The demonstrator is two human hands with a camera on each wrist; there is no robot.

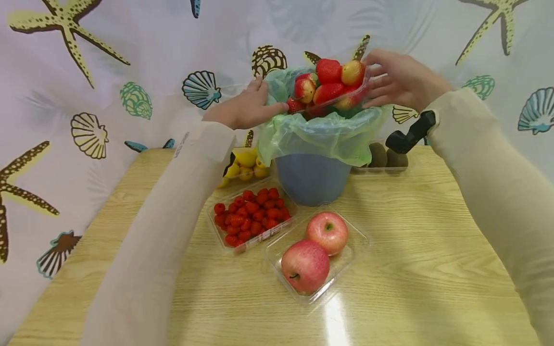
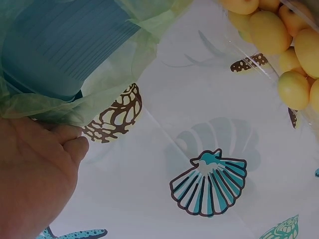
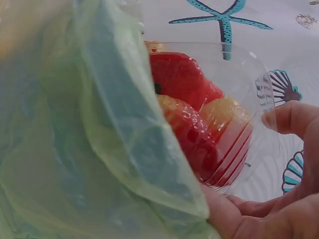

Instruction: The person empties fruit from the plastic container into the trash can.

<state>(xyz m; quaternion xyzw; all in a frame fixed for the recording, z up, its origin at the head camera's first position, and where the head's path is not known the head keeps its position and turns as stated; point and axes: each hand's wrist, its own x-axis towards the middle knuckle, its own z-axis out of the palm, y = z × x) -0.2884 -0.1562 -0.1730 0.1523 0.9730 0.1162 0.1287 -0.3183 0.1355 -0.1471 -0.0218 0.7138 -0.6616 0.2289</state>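
Observation:
A blue bin [image 1: 312, 180] lined with a pale green plastic bag [image 1: 320, 137] stands on the table. Over its mouth, a clear plastic tray [image 3: 266, 102] of red and yellow strawberry-like fruits [image 1: 331, 91] is tilted. My right hand [image 1: 400, 79] holds the tray's right end; in the right wrist view the thumb and fingers [image 3: 286, 119] pinch its clear wall. On the opposite side, my left hand [image 1: 246, 105] grips the bagged rim, thumb over the edge by the fruits. Part of the tray is hidden behind the bag in the right wrist view.
In front of the bin are a clear tray of raspberries [image 1: 251, 216] and another with two apples [image 1: 306, 265]. Yellow fruits [image 1: 245, 166] lie behind on the left, brown round fruits [image 1: 386, 156] behind on the right. A shell-patterned cloth [image 1: 143, 53] hangs beyond the wooden table [image 1: 433, 240].

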